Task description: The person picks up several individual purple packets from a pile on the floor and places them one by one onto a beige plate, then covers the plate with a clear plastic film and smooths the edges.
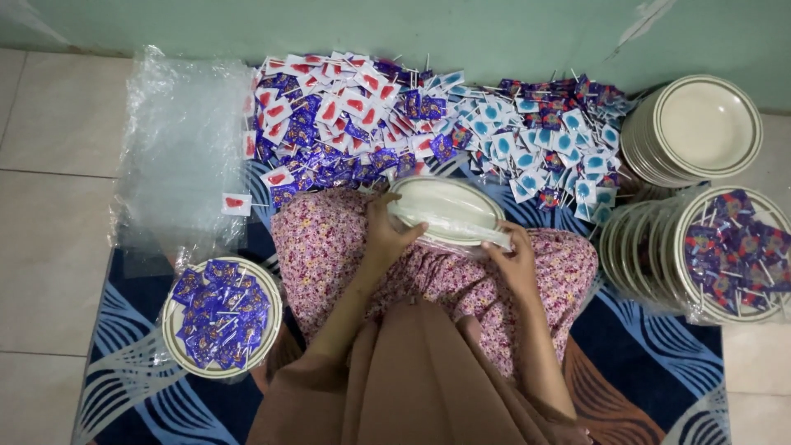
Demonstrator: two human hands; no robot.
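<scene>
I sit cross-legged in a floral skirt on a blue patterned mat. A white plate with a dark rim rests on my lap, partly inside a clear plastic bag. My left hand grips the plate's near left edge and the bag. My right hand holds the bag's edge at the plate's right side. Just beyond the plate lies a big heap of wrapped lollipops, red-and-purple ones to the left and blue ones to the right.
A bagged plate filled with purple lollipops lies at my left. A stack of clear plastic bags is at far left. Empty stacked plates sit far right, above several bagged filled plates. A green wall is behind.
</scene>
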